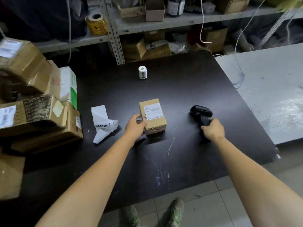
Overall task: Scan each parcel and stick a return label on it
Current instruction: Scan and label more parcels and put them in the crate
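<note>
A small brown cardboard parcel [153,116] with a white barcode label on top stands on the black table [180,89]. My left hand [135,126] grips its left side, thumb on the top edge. My right hand [213,130] holds the handle of a black barcode scanner [200,113], whose head rests on the table to the right of the parcel. A small white roll of return labels [142,72] stands upright farther back. A loose strip of white label backing [103,123] with printed characters lies left of the parcel.
Several taped cardboard parcels [37,102] are stacked along the table's left edge. A metal shelf rack [114,31] with boxes and a yellow tape roll [95,24] stands behind. A white-covered table [270,89] adjoins on the right. My feet show on the tiled floor below.
</note>
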The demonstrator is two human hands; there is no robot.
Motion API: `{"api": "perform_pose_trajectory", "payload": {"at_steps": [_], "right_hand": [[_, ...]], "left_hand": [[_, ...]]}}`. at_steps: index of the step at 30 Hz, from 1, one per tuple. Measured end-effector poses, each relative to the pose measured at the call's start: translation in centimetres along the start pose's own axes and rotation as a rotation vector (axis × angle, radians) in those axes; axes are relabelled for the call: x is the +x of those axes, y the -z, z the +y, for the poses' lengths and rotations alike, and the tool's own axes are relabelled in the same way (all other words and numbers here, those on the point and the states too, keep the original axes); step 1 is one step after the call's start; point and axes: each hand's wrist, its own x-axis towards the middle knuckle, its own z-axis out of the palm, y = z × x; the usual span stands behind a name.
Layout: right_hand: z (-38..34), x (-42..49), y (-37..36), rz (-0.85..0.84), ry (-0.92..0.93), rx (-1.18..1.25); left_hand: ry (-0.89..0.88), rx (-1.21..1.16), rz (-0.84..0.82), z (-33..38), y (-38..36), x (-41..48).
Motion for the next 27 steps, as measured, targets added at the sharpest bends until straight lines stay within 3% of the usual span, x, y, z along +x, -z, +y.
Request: {"api": "perform_pose_trajectory", "payload": {"at_steps": [8,18,27], "right_hand": [[-3.3,-1.4,1.0,-0.096,0.097,0.115],[-11.3,-6.5,-0.3,-0.390,0.375,0.286],[-13.2,-9.3,0.8,-0.457,0.308,0.363]], "left_hand": [[0.008,-0.055,0.012,0.6,-0.2,-1.0],[0.002,-0.020,0.066,1.0,-1.2,-0.9],[-0.022,-0.051,0.092,0.6,-1.3,-0.5]]}}
